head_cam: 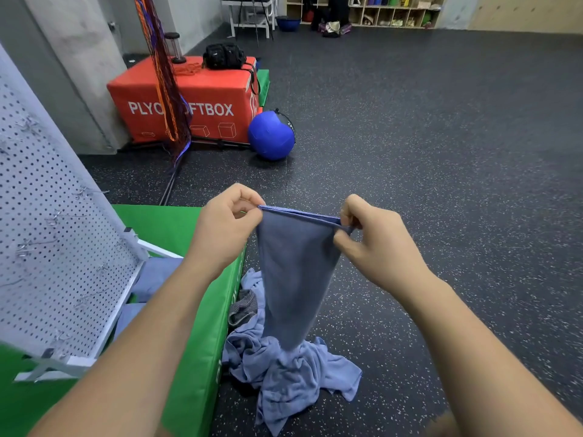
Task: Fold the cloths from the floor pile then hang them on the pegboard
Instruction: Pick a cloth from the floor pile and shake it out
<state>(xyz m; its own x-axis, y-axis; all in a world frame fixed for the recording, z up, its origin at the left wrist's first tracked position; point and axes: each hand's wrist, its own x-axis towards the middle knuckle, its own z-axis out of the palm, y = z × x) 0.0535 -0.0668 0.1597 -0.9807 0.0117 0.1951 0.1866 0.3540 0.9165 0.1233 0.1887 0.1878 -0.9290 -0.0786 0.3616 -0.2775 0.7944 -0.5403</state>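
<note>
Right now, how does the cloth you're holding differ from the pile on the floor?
The held cloth hangs smooth, its top edge pinched taut between left hand and right hand; the pile lies crumpled on the floor against the green mat. The held cloth looks darker; the pile is mostly paler blue. The held cloth is one piece; the pile holds several. Both are soft blue fabric.

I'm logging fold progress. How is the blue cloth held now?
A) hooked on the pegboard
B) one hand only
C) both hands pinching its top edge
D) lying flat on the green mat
C: the left hand and right hand each pinch a top corner of the blue cloth, which hangs above the floor pile.
</note>
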